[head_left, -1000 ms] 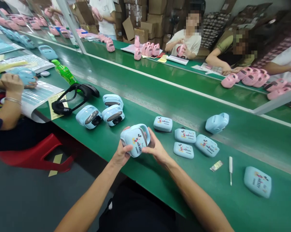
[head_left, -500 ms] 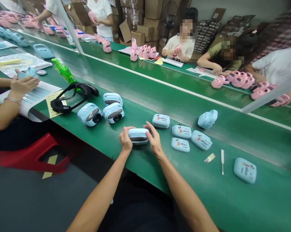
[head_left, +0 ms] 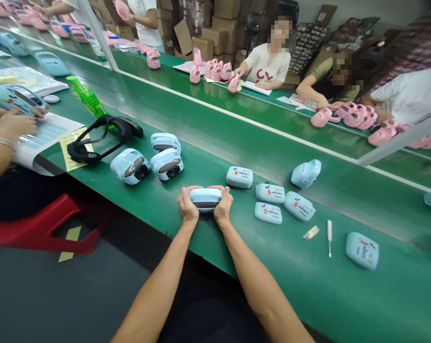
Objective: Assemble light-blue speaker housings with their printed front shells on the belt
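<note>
A light-blue plastic casing (head_left: 205,194) with a dark panel along its near side is gripped between my two hands just above or on the green bench. My left hand (head_left: 188,206) closes on its left end, and my right hand (head_left: 223,205) clasps the right end with the thumb on top. To the right lie several blue covers printed with a Mickey figure, the closest being a cover (head_left: 240,176). Left of my hands sit three assembled blue units, one of them a rounded unit (head_left: 130,166) with a dark window. The casing's underside is hidden.
A screwdriver (head_left: 329,238), a small sticker strip (head_left: 311,232) and another printed cover (head_left: 362,250) lie at right. A black headset (head_left: 104,139) and green bottle (head_left: 87,96) stand left. A co-worker's hand (head_left: 17,125) holds a blue unit. Across the bench, people handle pink units.
My right hand has shifted from loosely spread fingers to a firm clasp on the casing's right end. At left, the co-worker now holds up a printed blue unit. The view has tilted slightly.
</note>
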Motion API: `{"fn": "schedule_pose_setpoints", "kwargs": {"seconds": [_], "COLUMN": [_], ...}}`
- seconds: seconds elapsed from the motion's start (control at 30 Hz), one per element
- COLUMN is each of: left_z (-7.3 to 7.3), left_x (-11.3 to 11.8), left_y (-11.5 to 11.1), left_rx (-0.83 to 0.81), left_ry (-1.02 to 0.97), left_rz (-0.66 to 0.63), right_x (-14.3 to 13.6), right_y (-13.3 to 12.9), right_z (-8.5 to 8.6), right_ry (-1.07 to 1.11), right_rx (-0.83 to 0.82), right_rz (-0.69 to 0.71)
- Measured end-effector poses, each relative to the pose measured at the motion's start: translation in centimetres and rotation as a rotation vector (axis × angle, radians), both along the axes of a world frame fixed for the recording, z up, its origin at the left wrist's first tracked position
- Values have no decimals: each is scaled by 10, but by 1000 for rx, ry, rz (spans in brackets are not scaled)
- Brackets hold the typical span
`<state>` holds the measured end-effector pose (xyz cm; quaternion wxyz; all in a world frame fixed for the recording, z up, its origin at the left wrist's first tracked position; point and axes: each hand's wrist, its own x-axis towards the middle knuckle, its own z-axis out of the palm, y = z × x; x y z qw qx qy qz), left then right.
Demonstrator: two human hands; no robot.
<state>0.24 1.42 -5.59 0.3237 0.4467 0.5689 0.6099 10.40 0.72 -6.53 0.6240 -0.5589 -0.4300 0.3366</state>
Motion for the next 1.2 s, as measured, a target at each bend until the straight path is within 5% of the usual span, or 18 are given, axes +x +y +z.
{"fn": "schedule_pose_setpoints", "kwargs": {"seconds": [0.23, 0.37, 0.5, 0.63, 0.73, 0.83, 1.0, 1.2], "left_z": [-7, -7, 10, 36, 48, 48, 40, 53], "left_x": [1, -1, -10, -26, -34, -35, -32, -29], "left_y": [1, 4, 10, 13, 14, 16, 18, 19], "left_rx": [-59, -79, -176, -246, -269, -294, -367, -421], "left_ry": [23, -64, -456, -964, -1202, -1336, -1475, -1427], "left_rz": [68, 14, -178, -303, -277, -237, -268, -190], "right_x": [-5, 1, 12, 30, 60, 105, 170, 192], "right_y": [0, 2, -1, 1, 27, 76, 156, 182], "right_z": [-1, 1, 12, 30, 49, 69, 82, 64], "right_ry": [-27, 52, 134, 295, 558, 617, 122, -262], "right_rx": [-15, -16, 49, -71, -80, 21, -47, -219], "right_rz": [-74, 29, 284, 363, 289, 76, -279, -344]}}
